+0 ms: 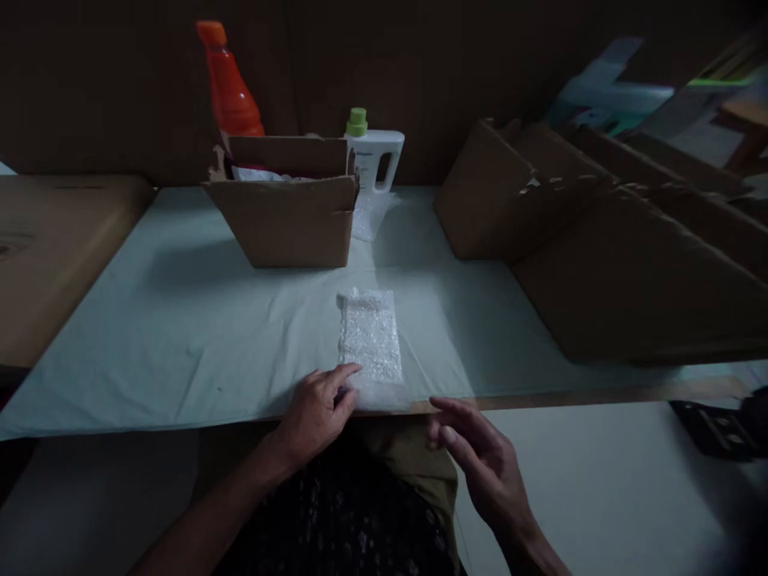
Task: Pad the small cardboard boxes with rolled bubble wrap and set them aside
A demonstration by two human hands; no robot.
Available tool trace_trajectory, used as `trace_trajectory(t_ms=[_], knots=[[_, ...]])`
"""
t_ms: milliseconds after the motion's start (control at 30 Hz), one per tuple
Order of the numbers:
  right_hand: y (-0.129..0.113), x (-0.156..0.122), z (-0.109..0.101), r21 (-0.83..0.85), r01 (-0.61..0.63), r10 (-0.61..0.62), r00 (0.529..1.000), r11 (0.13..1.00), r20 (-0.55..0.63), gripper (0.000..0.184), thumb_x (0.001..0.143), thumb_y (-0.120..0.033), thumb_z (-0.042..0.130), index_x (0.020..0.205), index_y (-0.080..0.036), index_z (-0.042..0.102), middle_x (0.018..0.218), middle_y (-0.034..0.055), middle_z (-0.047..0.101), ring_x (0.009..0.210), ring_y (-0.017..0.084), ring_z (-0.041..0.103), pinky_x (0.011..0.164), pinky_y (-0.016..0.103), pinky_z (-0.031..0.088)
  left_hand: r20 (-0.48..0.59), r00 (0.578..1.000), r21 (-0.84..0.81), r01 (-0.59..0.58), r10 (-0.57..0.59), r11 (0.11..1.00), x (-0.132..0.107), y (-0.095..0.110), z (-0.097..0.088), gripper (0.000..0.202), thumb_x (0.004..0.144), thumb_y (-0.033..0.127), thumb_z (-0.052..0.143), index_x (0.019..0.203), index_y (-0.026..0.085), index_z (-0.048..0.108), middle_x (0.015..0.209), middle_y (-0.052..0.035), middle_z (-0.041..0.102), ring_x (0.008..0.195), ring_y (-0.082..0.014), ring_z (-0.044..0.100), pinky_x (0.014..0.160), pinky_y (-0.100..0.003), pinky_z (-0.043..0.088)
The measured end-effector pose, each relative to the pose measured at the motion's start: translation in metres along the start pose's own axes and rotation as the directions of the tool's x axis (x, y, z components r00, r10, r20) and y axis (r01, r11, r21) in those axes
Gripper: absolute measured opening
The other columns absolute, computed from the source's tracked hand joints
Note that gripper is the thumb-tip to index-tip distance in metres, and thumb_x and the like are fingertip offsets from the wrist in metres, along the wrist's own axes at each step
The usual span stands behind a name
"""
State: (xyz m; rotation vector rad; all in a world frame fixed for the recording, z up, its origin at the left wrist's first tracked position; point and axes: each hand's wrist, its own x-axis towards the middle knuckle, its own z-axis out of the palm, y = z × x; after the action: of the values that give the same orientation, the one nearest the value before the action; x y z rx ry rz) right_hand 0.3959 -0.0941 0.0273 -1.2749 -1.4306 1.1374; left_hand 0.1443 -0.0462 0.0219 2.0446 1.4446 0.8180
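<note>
A bubble-wrap pouch (370, 332) lies flat on the pale green cloth near the front edge, with a clear, smooth flap at its near end. My left hand (318, 412) rests at the pouch's lower left corner. Its index finger and thumb are apart and reach onto the plastic; the other fingers are partly hidden. To the right of the pouch, my right hand (480, 456) is held at the front edge, apart from it. The thumb and fingers of that hand are spread loosely, and nothing shows between them.
A cut-down cardboard box (294, 220) holding packets stands behind the pouch. Near it are an orange-red bottle (234, 92) and a white jug with a green cap (384, 152). Larger open boxes (648, 272) fill the right side; a brown carton (66, 248) lies at left.
</note>
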Motion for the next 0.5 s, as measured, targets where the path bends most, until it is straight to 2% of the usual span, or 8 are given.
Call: trace_trajectory(t_ms=[67, 133, 200, 267, 333, 400, 433, 500], knots=[[-0.002, 0.000, 0.005, -0.274, 0.226, -0.234, 0.972, 0.935, 0.002, 0.025, 0.094, -0.019, 0.062, 0.118, -0.027, 0.065, 0.090, 0.0016, 0.072, 0.079, 0.016, 0.068, 0.071, 0.028, 0.053, 0.045, 0.997, 0.042, 0.056, -0.058, 0.998, 0.006, 0.000, 0.000, 0.038, 0.087, 0.015, 0.059, 0.125, 0.018, 0.065, 0.100, -0.0050, 0.078, 0.085, -0.0205, 0.073, 0.078, -0.033, 0.058], [-0.002, 0.005, 0.013, -0.481, 0.424, -0.439, 0.894, 0.767, 0.088, 0.030, 0.091, -0.012, 0.062, 0.118, -0.025, 0.065, 0.101, 0.0046, 0.073, 0.092, 0.020, 0.068, 0.080, 0.033, 0.053, 0.080, 0.993, 0.084, 0.086, -0.093, 0.993, 0.012, 0.001, 0.001, 0.042, 0.087, 0.014, 0.059, 0.129, 0.018, 0.063, 0.096, -0.0049, 0.078, 0.080, -0.0205, 0.073, 0.076, -0.033, 0.058], [0.003, 0.013, 0.022, -0.609, 0.512, -0.519, 0.834, 0.606, 0.186, 0.033, 0.090, -0.013, 0.063, 0.122, -0.022, 0.063, 0.115, 0.0087, 0.072, 0.109, 0.025, 0.064, 0.089, 0.040, 0.050, 0.102, 0.990, 0.114, 0.087, -0.099, 0.990, 0.016, 0.002, 0.003, 0.045, 0.087, 0.014, 0.059, 0.131, 0.018, 0.062, 0.091, -0.0042, 0.078, 0.074, -0.0198, 0.072, 0.074, -0.033, 0.059], [0.009, 0.022, 0.029, -0.680, 0.519, -0.505, 0.827, 0.518, 0.246, 0.031, 0.092, -0.015, 0.062, 0.122, -0.021, 0.063, 0.127, 0.0108, 0.069, 0.121, 0.028, 0.058, 0.094, 0.043, 0.046, 0.084, 0.994, 0.119, 0.056, -0.066, 0.991, 0.018, 0.002, 0.004, 0.044, 0.088, 0.014, 0.060, 0.131, 0.017, 0.061, 0.093, -0.0050, 0.077, 0.075, -0.0198, 0.071, 0.074, -0.033, 0.059], [0.014, 0.029, 0.031, -0.696, 0.518, -0.481, 0.832, 0.497, 0.276, 0.025, 0.095, -0.014, 0.058, 0.117, -0.022, 0.066, 0.126, 0.0090, 0.070, 0.123, 0.027, 0.057, 0.096, 0.043, 0.043, -0.007, 1.000, 0.114, -0.009, 0.010, 0.993, 0.016, 0.002, 0.003, 0.041, 0.090, 0.016, 0.060, 0.131, 0.016, 0.060, 0.102, -0.0083, 0.075, 0.087, -0.0214, 0.071, 0.081, -0.035, 0.060], [0.016, 0.034, 0.031, -0.674, 0.530, -0.485, 0.828, 0.515, 0.281, 0.022, 0.097, -0.011, 0.053, 0.110, -0.023, 0.067, 0.117, 0.0059, 0.073, 0.116, 0.024, 0.061, 0.094, 0.040, 0.042, -0.120, 0.986, 0.123, -0.100, 0.114, 0.987, 0.010, 0.003, -0.001, 0.039, 0.091, 0.020, 0.062, 0.130, 0.016, 0.059, 0.114, -0.0119, 0.071, 0.103, -0.0238, 0.068, 0.092, -0.039, 0.057], [0.016, 0.037, 0.030, -0.655, 0.538, -0.487, 0.826, 0.530, 0.284, 0.023, 0.097, -0.010, 0.052, 0.109, -0.022, 0.067, 0.113, 0.0050, 0.075, 0.113, 0.022, 0.063, 0.092, 0.040, 0.042, -0.148, 0.975, 0.128, -0.149, 0.168, 0.980, 0.007, 0.003, -0.004, 0.039, 0.091, 0.023, 0.064, 0.130, 0.016, 0.059, 0.119, -0.0130, 0.069, 0.110, -0.0252, 0.065, 0.097, -0.041, 0.055], [0.013, 0.040, 0.029, -0.619, 0.543, -0.475, 0.830, 0.567, 0.292, 0.023, 0.098, -0.010, 0.050, 0.109, -0.022, 0.066, 0.108, 0.0046, 0.076, 0.105, 0.021, 0.066, 0.089, 0.039, 0.042, -0.118, 0.960, 0.125, -0.238, 0.253, 0.963, 0.000, 0.005, -0.008, 0.041, 0.090, 0.024, 0.067, 0.129, 0.017, 0.058, 0.124, -0.0134, 0.066, 0.119, -0.0272, 0.059, 0.103, -0.044, 0.051]])
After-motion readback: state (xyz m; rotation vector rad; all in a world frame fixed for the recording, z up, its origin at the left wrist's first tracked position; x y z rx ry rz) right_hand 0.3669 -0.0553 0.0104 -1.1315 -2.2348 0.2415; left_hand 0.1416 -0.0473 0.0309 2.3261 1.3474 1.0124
